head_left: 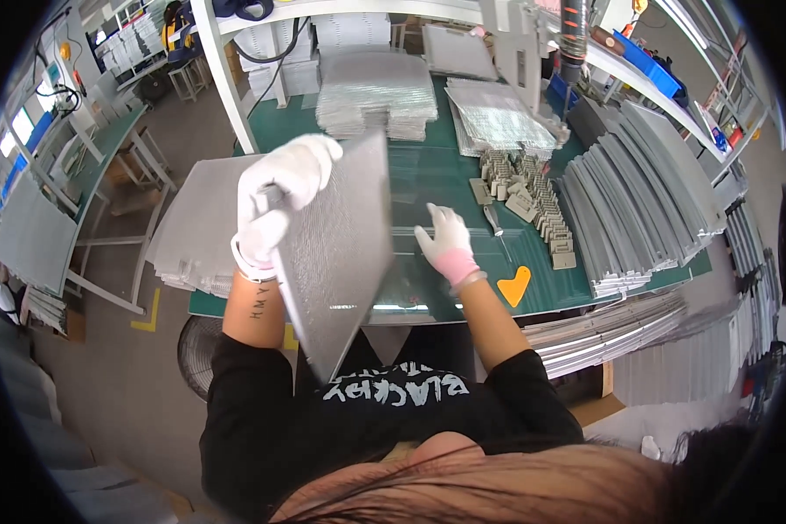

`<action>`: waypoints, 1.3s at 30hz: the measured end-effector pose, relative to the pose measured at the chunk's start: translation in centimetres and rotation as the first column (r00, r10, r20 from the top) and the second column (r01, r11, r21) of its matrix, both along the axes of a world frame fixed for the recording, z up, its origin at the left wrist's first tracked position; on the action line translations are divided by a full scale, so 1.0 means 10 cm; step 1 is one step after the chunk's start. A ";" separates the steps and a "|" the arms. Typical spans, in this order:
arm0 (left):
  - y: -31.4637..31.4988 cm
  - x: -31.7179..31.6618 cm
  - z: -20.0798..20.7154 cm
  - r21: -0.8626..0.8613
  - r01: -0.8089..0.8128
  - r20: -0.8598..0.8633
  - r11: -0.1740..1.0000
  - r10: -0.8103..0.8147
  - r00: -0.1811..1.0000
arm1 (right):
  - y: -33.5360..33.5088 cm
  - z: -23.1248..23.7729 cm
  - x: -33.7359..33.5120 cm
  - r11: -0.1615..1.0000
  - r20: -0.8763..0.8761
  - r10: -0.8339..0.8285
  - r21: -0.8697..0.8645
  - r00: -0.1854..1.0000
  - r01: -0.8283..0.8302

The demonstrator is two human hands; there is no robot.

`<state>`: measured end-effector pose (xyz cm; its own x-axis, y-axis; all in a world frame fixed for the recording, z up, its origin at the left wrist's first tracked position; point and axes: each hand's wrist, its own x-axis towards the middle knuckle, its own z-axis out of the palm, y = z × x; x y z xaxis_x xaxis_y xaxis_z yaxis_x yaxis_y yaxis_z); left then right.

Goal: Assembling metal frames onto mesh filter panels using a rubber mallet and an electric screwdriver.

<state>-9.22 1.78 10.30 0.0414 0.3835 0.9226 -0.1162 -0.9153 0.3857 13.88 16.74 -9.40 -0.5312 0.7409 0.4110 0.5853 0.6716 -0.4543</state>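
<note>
My left hand (pixel 290 185), in a white glove, grips the upper edge of a flat grey panel (pixel 345 231) and holds it steeply tilted in front of my body, off the table. The panel's near corner hangs down by my shirt. My right hand (pixel 448 240), in a white glove with a pink cuff, is held low over the green table (pixel 410 188), fingers apart and nothing in them. To its right lie a thin tool with a grey handle (pixel 492 218) and an orange heart-shaped piece (pixel 514 286). Behind them sit rows of small beige-grey plates (pixel 533 205).
Grey panels are stacked at the left (pixel 196 218), at the back (pixel 375 92) and leaning in a row on the right (pixel 637 196). Film-covered sheets (pixel 502 118) lie at the back right. A white shelf post (pixel 223 79) rises at the back left. A floor fan (pixel 199 354) stands below.
</note>
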 end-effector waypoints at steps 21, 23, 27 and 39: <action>0.77 0.98 -0.76 0.243 -0.747 -0.490 0.619 0.743 0.456 | -1.00 2.45 1.78 0.899 -0.429 0.338 -0.117 0.838 -0.422; 0.78 0.98 -0.78 0.245 -0.765 -0.504 0.595 0.753 0.423 | -0.94 2.34 1.61 0.934 -0.457 0.356 0.171 0.815 -0.313; 0.81 1.01 -0.78 0.253 -0.765 -0.485 0.593 0.762 0.430 | -0.94 2.09 1.43 0.931 0.355 0.297 0.097 0.886 -0.351; 0.81 1.00 -0.78 0.263 -0.770 -0.442 0.581 0.782 0.439 | -0.81 2.08 1.49 0.985 0.318 0.172 -0.086 0.932 -0.152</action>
